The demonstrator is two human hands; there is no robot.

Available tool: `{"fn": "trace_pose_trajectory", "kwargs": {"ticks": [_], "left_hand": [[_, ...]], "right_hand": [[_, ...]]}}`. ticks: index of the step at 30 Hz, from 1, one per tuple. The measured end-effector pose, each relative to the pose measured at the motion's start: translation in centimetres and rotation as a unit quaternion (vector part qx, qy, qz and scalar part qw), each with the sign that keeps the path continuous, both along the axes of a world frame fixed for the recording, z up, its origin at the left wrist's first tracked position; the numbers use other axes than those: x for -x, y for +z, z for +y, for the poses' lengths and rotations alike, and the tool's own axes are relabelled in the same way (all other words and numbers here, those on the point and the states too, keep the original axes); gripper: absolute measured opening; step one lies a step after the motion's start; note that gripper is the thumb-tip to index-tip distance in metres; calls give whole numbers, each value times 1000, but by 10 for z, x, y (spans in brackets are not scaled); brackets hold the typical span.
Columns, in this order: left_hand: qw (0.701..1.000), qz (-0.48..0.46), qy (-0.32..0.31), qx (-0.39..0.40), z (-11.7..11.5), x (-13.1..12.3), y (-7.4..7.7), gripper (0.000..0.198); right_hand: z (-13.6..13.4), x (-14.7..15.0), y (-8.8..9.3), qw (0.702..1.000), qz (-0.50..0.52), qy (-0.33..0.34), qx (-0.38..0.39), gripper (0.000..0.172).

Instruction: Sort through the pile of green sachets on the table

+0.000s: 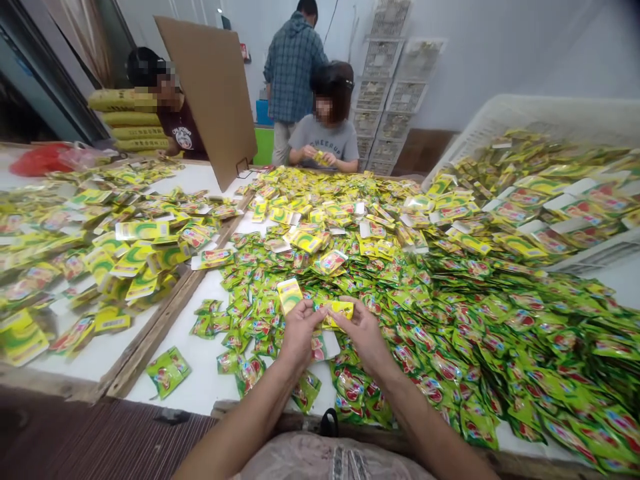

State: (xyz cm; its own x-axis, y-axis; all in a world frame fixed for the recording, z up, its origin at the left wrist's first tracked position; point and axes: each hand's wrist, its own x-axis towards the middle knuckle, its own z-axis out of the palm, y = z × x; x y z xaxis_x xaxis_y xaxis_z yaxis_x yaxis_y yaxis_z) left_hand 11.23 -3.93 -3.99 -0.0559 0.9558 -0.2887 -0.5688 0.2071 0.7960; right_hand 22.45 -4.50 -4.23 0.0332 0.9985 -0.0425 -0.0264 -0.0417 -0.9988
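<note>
The left hand and right hand pinch a small yellow pack between them, its handling seemingly unfinished. Many green sachets lie loose to their right, apparently not yet handled; yellow boxes pile beyond and leftward.

The place looked like a packing workshop. Green sachets and yellow cartons lay heaped across wood-edged worktables, with co-workers on the far side. Plastic crates stood stacked against the wall, and yellow sacks lay piled up
</note>
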Motion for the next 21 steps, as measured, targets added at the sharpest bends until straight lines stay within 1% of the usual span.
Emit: {"fn": "trace_pose_trajectory", "kwargs": {"ticks": [2,3,4,5,6,7,9,10,11,12,13,15,18,21], "left_hand": [[999,30,-8,-8,2,6,3,40],[997,68,-17,-22,2,12,5,38],[991,126,-29,-43,2,19,6,37],[975,205,-41,-71,0,27,6,38],[947,299,-56,-101,-2,36,6,41],[905,397,-78,-130,-6,45,4,46],[796,561,-143,-178,-14,60,-2,51],[743,615,-176,-196,-18,65,-7,50],[700,652,-203,-208,-21,68,-12,48],[669,676,-221,-217,-24,69,-16,46],[647,692,-229,-223,-26,68,-20,44],[626,710,-233,-223,-27,64,-24,39],[610,723,-236,-220,-27,58,-26,34],[589,747,-217,-220,-31,54,-27,36]], "right_hand": [[2,0,6,1000,-9,23,-4,44],[3,-2,9,999,-23,25,-5,42],[3,-5,11,999,-40,19,-5,40],[2,-10,11,998,-56,12,-2,39],[1,-15,10,997,-72,10,3,38],[-2,-21,8,996,-89,11,8,38],[-8,-31,0,991,-133,28,17,36],[-12,-35,-6,986,-160,39,18,34],[-15,-37,-11,980,-192,44,19,31],[-18,-38,-16,973,-227,43,21,29],[-20,-37,-19,965,-258,39,22,27],[-22,-35,-22,952,-303,26,23,25],[-19,-30,-20,940,-338,27,20,24],[-16,-28,-19,934,-356,28,23,24]]}}
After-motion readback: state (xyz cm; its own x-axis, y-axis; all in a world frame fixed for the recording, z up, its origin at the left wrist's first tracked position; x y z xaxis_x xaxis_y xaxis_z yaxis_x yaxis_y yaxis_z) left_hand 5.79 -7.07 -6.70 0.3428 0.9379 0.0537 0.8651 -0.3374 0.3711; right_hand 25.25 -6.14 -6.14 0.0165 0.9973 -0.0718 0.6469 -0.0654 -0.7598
